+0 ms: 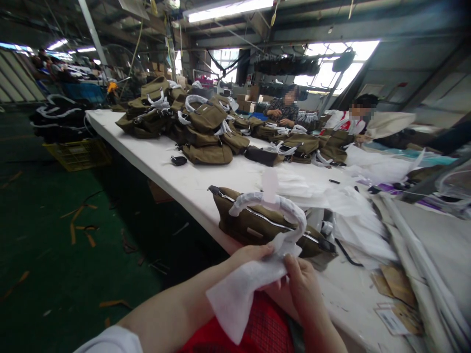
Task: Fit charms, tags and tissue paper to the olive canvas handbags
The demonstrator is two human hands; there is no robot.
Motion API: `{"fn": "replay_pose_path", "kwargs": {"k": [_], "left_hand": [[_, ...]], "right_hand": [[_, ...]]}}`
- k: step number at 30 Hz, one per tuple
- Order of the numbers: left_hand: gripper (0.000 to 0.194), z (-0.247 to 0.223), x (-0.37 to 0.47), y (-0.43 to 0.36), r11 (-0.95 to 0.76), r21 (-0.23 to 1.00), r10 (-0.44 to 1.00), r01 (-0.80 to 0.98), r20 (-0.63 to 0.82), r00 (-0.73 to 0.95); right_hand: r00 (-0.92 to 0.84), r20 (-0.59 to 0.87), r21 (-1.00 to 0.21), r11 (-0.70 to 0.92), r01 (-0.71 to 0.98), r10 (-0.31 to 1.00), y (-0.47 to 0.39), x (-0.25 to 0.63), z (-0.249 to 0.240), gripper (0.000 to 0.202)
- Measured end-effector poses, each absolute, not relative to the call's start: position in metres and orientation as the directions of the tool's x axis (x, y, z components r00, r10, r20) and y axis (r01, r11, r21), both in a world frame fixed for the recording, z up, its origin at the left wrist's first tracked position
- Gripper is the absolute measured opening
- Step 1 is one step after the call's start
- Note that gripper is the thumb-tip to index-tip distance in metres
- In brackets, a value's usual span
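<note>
An olive-brown handbag [253, 228] with a silver zip stands near the edge of the white table, close in front of me. Its arched handle [290, 203] is wrapped in white padding. A thin white sheet of wrapping [235, 289] goes round the lower right end of this handle and hangs down towards me. My left hand [257, 255] is closed on the sheet at the handle's base, with most of its fingers hidden behind it. On the right, my right hand [300, 274] pinches the same sheet between thumb and fingers.
A heap of similar bags [198, 117] covers the far part of the table [158, 166]. White sheets [360, 230] lie stacked to the right, beside cardboard tags [397, 284]. Two people [285, 108] work across the table. A yellow crate [77, 154] holds black bags at left.
</note>
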State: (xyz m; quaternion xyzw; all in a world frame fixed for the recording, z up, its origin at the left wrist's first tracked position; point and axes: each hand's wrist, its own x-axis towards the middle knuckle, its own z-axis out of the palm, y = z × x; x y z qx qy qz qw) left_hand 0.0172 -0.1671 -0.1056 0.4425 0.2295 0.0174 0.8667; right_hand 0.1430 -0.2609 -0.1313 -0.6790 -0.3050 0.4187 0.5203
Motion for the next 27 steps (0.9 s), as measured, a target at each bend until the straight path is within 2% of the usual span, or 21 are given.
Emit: {"fn": "replay_pose_path", "kwargs": {"k": [2, 3, 5, 7, 10, 12, 15, 18, 20, 23, 25, 27], "left_hand": [[0.061, -0.108, 0.016, -0.169, 0.755, 0.623, 0.043, 0.204, -0.358, 0.933], [0.059, -0.109, 0.015, -0.171, 0.819, 0.547, 0.016, 0.175, -0.326, 0.945], [0.050, -0.111, 0.010, -0.174, 0.920, 0.385, 0.028, 0.076, -0.256, 0.966], [0.048, -0.113, 0.007, -0.174, 0.940, 0.339, 0.030, 0.048, -0.220, 0.975], [0.063, -0.117, -0.001, -0.167, 0.867, 0.466, -0.055, 0.175, -0.260, 0.964], [0.066, -0.118, -0.011, -0.161, 0.779, 0.582, -0.028, 0.234, -0.340, 0.940], [0.063, -0.118, -0.034, -0.157, 0.591, 0.764, 0.148, 0.257, -0.417, 0.897], [0.061, -0.119, -0.054, -0.161, 0.362, 0.886, 0.333, 0.289, -0.412, 0.848], [0.063, -0.120, -0.061, -0.167, 0.253, 0.927, 0.444, 0.277, -0.366, 0.818], [0.059, -0.119, -0.065, -0.179, 0.040, 0.970, 0.581, 0.241, -0.219, 0.784], [0.059, -0.117, -0.065, -0.189, -0.161, 0.948, 0.665, 0.274, -0.101, 0.740], [0.062, -0.114, -0.064, -0.197, -0.359, 0.867, 0.694, 0.344, 0.001, 0.720]], "right_hand": [[0.482, -0.297, -0.949, -0.200, -0.243, 0.824, -0.255, 0.130, -0.144, 0.068], [0.498, -0.316, -0.938, -0.187, -0.292, 0.808, -0.251, 0.126, -0.150, 0.069], [0.555, -0.293, -0.951, -0.180, -0.250, 0.778, -0.247, 0.121, -0.156, 0.069], [0.586, -0.199, -0.980, -0.170, -0.105, 0.786, -0.247, 0.123, -0.157, 0.069], [0.580, -0.092, -0.988, -0.146, 0.047, 0.810, -0.256, 0.136, -0.155, 0.070], [0.565, -0.039, -0.986, -0.125, 0.114, 0.824, -0.266, 0.143, -0.154, 0.070], [0.478, 0.021, -0.965, -0.108, 0.240, 0.878, -0.278, 0.141, -0.152, 0.059], [0.433, -0.055, -0.957, -0.171, 0.236, 0.900, -0.279, 0.125, -0.150, 0.049], [0.457, -0.116, -0.958, -0.221, 0.182, 0.882, -0.276, 0.113, -0.152, 0.048], [0.521, -0.160, -0.960, -0.254, 0.114, 0.839, -0.268, 0.097, -0.158, 0.050], [0.571, -0.173, -0.961, -0.265, 0.082, 0.803, -0.263, 0.090, -0.161, 0.050], [0.617, -0.186, -0.962, -0.271, 0.045, 0.764, -0.258, 0.085, -0.163, 0.049]]}}
